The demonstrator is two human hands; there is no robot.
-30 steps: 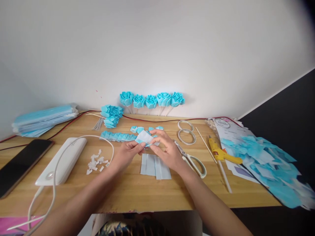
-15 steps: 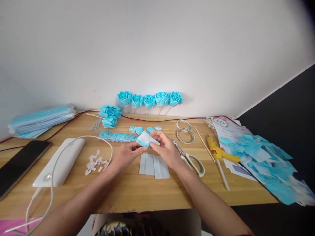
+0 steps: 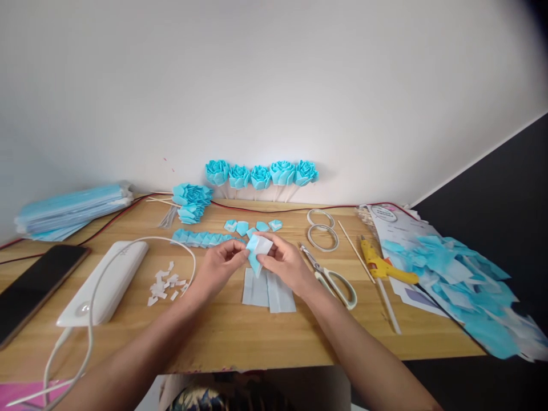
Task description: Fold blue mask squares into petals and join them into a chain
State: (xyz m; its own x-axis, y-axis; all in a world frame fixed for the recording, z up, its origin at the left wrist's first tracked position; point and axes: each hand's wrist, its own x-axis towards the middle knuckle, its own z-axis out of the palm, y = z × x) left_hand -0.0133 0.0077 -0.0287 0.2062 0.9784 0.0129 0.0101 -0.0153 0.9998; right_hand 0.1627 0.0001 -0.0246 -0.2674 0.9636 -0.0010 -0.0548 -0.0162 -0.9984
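My left hand and my right hand meet above the middle of the wooden table. Both pinch one small blue-and-white fabric piece, which is partly folded between my fingertips. Just below them lie flat pale blue fabric rectangles. A strip of folded blue petals and a few loose folded petals lie right behind my hands.
Blue fabric roses lean on the wall, another rose lies left. Scissors, tape rolls, yellow glue gun, a skewer and blue scraps sit right. White power bank, paper bits, phone and stacked masks sit left.
Both hands have drawn slightly closer to me, and the fabric piece has turned from a flat spread to a more folded, upright shape between my fingers.
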